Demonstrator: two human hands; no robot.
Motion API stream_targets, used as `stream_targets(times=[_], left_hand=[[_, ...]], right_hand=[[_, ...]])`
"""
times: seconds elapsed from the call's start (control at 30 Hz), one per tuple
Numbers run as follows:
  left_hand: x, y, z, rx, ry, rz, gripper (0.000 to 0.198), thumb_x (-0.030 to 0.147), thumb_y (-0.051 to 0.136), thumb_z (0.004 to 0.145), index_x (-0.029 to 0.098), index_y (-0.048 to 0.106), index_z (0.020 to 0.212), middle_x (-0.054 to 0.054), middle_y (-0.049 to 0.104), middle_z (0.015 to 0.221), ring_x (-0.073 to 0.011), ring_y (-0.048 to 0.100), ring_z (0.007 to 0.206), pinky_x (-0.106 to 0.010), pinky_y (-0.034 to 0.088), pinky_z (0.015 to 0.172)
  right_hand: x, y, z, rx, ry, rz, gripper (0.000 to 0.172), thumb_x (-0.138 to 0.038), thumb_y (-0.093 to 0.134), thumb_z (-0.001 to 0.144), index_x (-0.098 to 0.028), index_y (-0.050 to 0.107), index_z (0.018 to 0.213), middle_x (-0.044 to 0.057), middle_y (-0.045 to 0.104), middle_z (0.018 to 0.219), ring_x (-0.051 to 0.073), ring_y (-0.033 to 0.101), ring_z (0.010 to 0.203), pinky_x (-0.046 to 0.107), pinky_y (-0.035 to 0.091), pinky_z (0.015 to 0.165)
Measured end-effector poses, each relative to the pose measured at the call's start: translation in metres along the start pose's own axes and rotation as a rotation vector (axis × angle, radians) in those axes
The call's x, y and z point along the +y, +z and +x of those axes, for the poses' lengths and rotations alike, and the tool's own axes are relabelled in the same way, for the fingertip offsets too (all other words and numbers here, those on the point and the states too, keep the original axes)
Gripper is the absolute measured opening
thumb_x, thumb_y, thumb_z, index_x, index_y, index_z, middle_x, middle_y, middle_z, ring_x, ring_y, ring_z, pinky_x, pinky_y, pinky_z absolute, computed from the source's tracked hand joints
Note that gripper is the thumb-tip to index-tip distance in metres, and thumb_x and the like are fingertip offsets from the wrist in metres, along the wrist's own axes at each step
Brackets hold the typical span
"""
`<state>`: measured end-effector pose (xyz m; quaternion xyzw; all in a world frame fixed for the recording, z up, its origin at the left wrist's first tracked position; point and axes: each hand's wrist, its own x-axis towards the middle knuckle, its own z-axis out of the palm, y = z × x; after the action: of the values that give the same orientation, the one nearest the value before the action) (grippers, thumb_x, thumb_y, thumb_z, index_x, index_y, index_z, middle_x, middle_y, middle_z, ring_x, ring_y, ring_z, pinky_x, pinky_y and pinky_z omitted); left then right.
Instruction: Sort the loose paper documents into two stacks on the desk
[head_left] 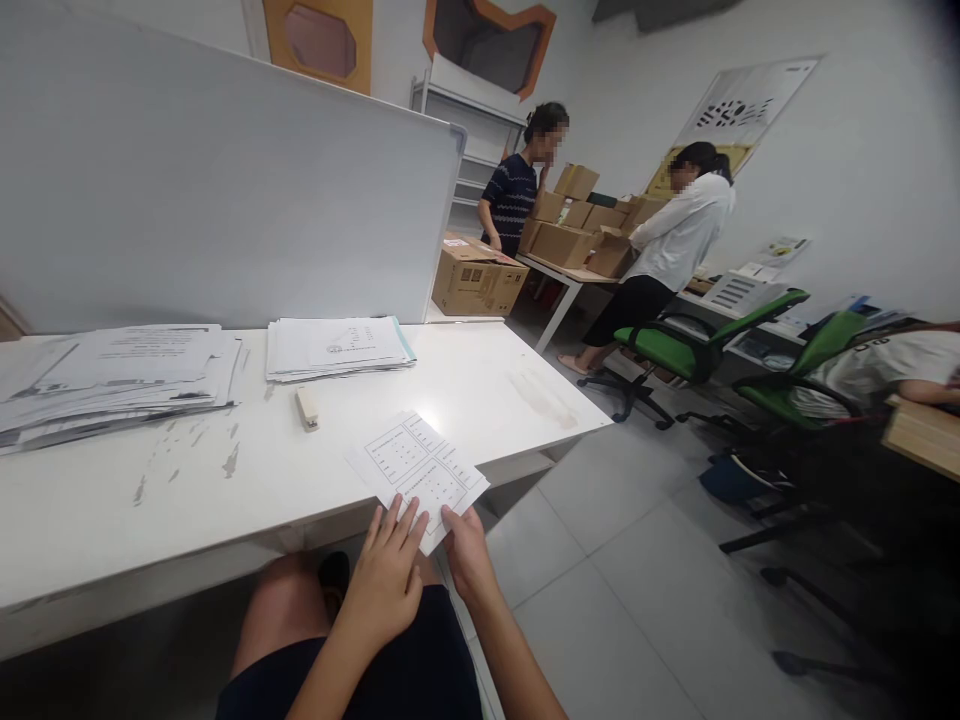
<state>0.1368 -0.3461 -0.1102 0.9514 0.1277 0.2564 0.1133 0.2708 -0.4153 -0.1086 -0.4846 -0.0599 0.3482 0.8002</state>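
Printed paper sheets [420,465] with boxed tables lie at the front edge of the white desk [247,500], their near corner jutting over it. My right hand [466,550] grips that corner, thumb on top and fingers underneath. My left hand [391,570] rests on the sheets' near left side with its fingers stretched out flat. A beige stapler [306,408] stands on the desk beyond the sheets, to the left. How many sheets I hold cannot be made out.
Behind the stapler lies a paper stack [337,348]; a larger messy pile [120,375] sits at left. A grey partition [225,190] backs the desk. Two people stand near cardboard boxes [559,243]. Green office chairs [675,345] are at right, and another person sits at the far right.
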Motion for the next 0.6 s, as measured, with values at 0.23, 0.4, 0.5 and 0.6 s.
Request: stream_targets(times=[0.23,0.4,0.5,0.6], left_hand=[[-0.083,-0.039,0.058,0.436,-0.046,-0.199,0.056,0.026,0.054,0.095,0.027,0.042,0.150,-0.010,0.053,0.148,-0.0302,0.041,0.145,-0.056,0.034,0.120],[-0.146,-0.046,0.111,0.362,-0.254,-0.496,0.085,0.055,0.059,0.091,0.020,0.019,0.158,-0.019,0.029,0.162,-0.0366,0.028,0.151,-0.058,0.030,0.120],[-0.144,-0.039,0.109,0.306,-0.242,-0.616,0.087,0.061,0.060,0.088,0.020,0.024,0.155,-0.020,0.039,0.156,-0.0362,0.040,0.144,-0.051,0.040,0.114],[-0.131,-0.033,0.097,0.339,-0.247,-0.673,0.071,0.061,0.064,0.085,0.018,0.044,0.138,-0.017,0.060,0.129,-0.0322,0.061,0.121,-0.046,0.053,0.098]], right_hand=[[-0.038,-0.008,0.040,-0.106,-0.356,-0.392,0.037,-0.045,0.074,0.073,-0.020,0.076,0.100,0.011,0.077,0.102,0.032,0.067,0.108,0.050,0.050,0.101],[-0.066,0.013,0.071,-0.172,-0.518,-0.454,0.033,-0.044,0.070,0.075,-0.019,0.076,0.095,0.010,0.077,0.102,0.031,0.066,0.107,0.049,0.051,0.098],[-0.063,0.021,0.083,-0.156,-0.550,-0.397,0.036,-0.042,0.071,0.072,-0.018,0.073,0.098,0.009,0.077,0.099,0.029,0.067,0.100,0.046,0.052,0.093],[-0.055,0.024,0.088,-0.064,-0.655,-0.281,0.039,-0.039,0.070,0.073,-0.017,0.069,0.105,0.008,0.074,0.096,0.025,0.065,0.099,0.042,0.051,0.092]])
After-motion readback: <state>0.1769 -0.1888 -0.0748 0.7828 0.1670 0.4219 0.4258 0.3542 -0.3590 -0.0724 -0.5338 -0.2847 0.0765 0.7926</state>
